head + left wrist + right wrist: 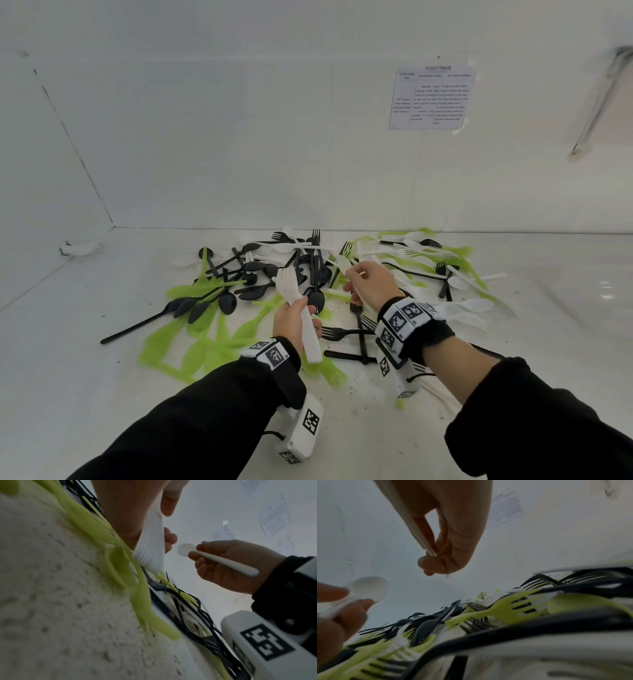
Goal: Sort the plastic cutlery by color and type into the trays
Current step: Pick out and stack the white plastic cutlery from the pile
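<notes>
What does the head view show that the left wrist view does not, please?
Head view only: the whole mixed pile on the table, including the row of black spoons at its left edge.

Left wrist view only: the piece that the right hand pinches is plainly a white spoon with a round bowl.

Both: the left hand grips a stack of white cutlery, and the printed sheet hangs on the wall.

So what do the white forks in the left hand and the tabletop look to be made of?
White forks: thin moulded plastic, matte, nested into a tight ribbed stack in the left hand.
Tabletop: hard and white with a soft sheen; up close it looks pitted and speckled, possibly laminate or stone composite. I cannot tell which.
</notes>
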A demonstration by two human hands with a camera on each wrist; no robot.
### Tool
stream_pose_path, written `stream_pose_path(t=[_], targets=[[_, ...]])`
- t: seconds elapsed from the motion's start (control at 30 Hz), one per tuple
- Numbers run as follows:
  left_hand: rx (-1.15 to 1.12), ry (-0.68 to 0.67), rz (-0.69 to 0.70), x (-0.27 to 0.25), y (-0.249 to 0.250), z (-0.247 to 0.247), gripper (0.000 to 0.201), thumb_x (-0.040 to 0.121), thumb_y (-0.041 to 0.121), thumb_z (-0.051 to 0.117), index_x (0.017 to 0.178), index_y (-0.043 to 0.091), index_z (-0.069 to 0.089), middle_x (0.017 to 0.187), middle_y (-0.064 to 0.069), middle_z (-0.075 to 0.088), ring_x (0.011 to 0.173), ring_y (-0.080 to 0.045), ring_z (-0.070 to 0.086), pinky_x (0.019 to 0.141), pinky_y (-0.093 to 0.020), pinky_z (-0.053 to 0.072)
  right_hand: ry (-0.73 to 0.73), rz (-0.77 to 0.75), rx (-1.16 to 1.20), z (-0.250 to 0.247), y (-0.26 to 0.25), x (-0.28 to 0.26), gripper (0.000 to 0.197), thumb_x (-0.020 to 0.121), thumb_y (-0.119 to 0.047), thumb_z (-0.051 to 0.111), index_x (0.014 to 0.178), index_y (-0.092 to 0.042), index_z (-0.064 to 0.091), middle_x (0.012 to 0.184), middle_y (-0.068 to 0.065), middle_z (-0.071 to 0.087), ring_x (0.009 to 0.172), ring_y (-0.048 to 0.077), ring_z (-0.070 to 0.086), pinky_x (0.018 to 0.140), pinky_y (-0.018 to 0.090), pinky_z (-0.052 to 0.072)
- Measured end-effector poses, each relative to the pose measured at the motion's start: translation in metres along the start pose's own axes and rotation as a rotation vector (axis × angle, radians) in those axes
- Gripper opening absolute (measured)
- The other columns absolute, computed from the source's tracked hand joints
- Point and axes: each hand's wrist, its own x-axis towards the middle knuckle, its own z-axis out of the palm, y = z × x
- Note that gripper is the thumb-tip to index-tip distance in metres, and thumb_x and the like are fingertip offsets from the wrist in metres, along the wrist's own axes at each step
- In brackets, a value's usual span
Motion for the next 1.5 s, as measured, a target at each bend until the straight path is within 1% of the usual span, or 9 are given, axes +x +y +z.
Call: stream_pose_path(t=[0.3, 0.5, 0.63, 0.77, 0.9, 1.0, 1.2, 1.3, 1.5], targets=[[0.0, -0.126, -0.051, -0.009, -0.015, 0.019, 0.026, 0.096, 0.022, 0.043, 0.107, 0.003, 0.055, 0.086, -0.014, 0.056, 0.065, -0.025, 0.052, 0.057, -0.03, 0.042, -0.098, 0.075, 0.05, 0.028, 0.013, -0.029, 0.022, 0.097, -0.009, 0.039, 0.116, -0.009, 0.048, 0.076, -0.005, 0.058, 0.065, 0.012, 0.051, 0.059, 0.025, 0.046], [0.041, -0.103, -0.037, -0.002, -0.017, 0.026, 0.025, 0.096, 0.013, 0.042, 0.115, -0.002, 0.051, 0.111, -0.026, 0.059, 0.103, -0.038, 0.059, 0.084, -0.045, 0.05, 0.015, 0.012, -0.076, 0.038, 0.015, -0.036, 0.026, 0.095, -0.014, 0.046, 0.119, -0.007, 0.055, 0.113, 0.006, 0.06, 0.094, 0.012, 0.051, 0.09, 0.027, 0.044], [0.032, -0.152, -0.127, 0.008, -0.02, 0.026, 0.041, 0.098, 0.026, 0.04, 0.131, 0.003, 0.046, 0.125, -0.022, 0.057, 0.114, -0.036, 0.057, 0.094, -0.046, 0.048, 0.042, 0.004, -0.106, 0.031, 0.012, -0.039, 0.024, 0.094, -0.016, 0.05, 0.116, -0.01, 0.06, 0.115, 0.005, 0.063, 0.106, 0.016, 0.057, 0.099, 0.027, 0.042], [-0.017, -0.177, -0.136, 0.009, -0.024, 0.031, 0.044, 0.096, 0.032, 0.047, 0.129, 0.003, 0.044, 0.123, -0.023, 0.057, 0.107, -0.036, 0.061, 0.078, -0.046, 0.055, -0.057, 0.05, -0.177, 0.021, 0.013, -0.036, 0.03, 0.096, -0.018, 0.045, 0.119, -0.014, 0.063, 0.123, 0.01, 0.055, 0.116, 0.023, 0.054, 0.105, 0.034, 0.041], [-0.01, -0.243, -0.061, 0.0, -0.023, 0.043, 0.015, 0.099, 0.012, 0.043, 0.089, 0.002, 0.049, 0.073, -0.014, 0.054, 0.056, -0.021, 0.056, 0.051, -0.029, 0.049, -0.08, 0.03, -0.231, -0.015, 0.01, -0.028, 0.03, 0.09, -0.004, 0.046, 0.109, -0.01, 0.068, 0.112, 0.007, 0.065, 0.109, 0.02, 0.059, 0.097, 0.028, 0.046], [-0.018, -0.225, -0.005, -0.001, -0.025, 0.051, 0.017, 0.097, 0.005, 0.044, 0.083, -0.002, 0.049, 0.067, -0.011, 0.049, 0.038, -0.012, 0.049, 0.04, -0.021, 0.044, -0.066, -0.029, -0.629, -0.064, 0.008, -0.012, 0.036, 0.085, 0.006, 0.044, 0.102, -0.014, 0.07, 0.103, 0.002, 0.062, 0.107, 0.02, 0.057, 0.089, 0.024, 0.042], [-0.06, -0.149, -0.028, 0.006, -0.02, 0.061, 0.02, 0.098, 0.008, 0.045, 0.08, 0.0, 0.052, 0.07, -0.01, 0.053, 0.041, -0.014, 0.048, 0.043, -0.022, 0.042, -0.384, -0.09, -1.245, -0.13, 0.04, 0.002, 0.038, 0.084, 0.005, 0.053, 0.104, -0.023, 0.068, 0.123, 0.003, 0.042, 0.111, 0.024, 0.05, 0.081, 0.028, 0.042], [-0.039, -0.131, -0.029, 0.005, -0.024, 0.066, 0.015, 0.096, 0.005, 0.047, 0.083, 0.002, 0.054, 0.073, -0.008, 0.055, 0.045, -0.012, 0.051, 0.046, -0.023, 0.045, -0.385, -0.216, -1.285, -0.135, 0.054, 0.006, 0.024, 0.088, -0.012, 0.058, 0.106, -0.024, 0.068, 0.123, 0.001, 0.043, 0.113, 0.024, 0.05, 0.077, 0.026, 0.04], [-0.09, -0.122, -0.035, 0.0, -0.032, 0.075, 0.006, 0.094, 0.001, 0.05, 0.092, 0.007, 0.053, 0.072, -0.008, 0.053, 0.048, -0.015, 0.052, 0.047, -0.024, 0.049, -0.283, -0.396, -1.344, -0.153, 0.057, 0.023, 0.017, 0.085, -0.016, 0.06, 0.098, -0.021, 0.068, 0.131, -0.004, 0.044, 0.123, 0.02, 0.037, 0.097, 0.03, 0.029]])
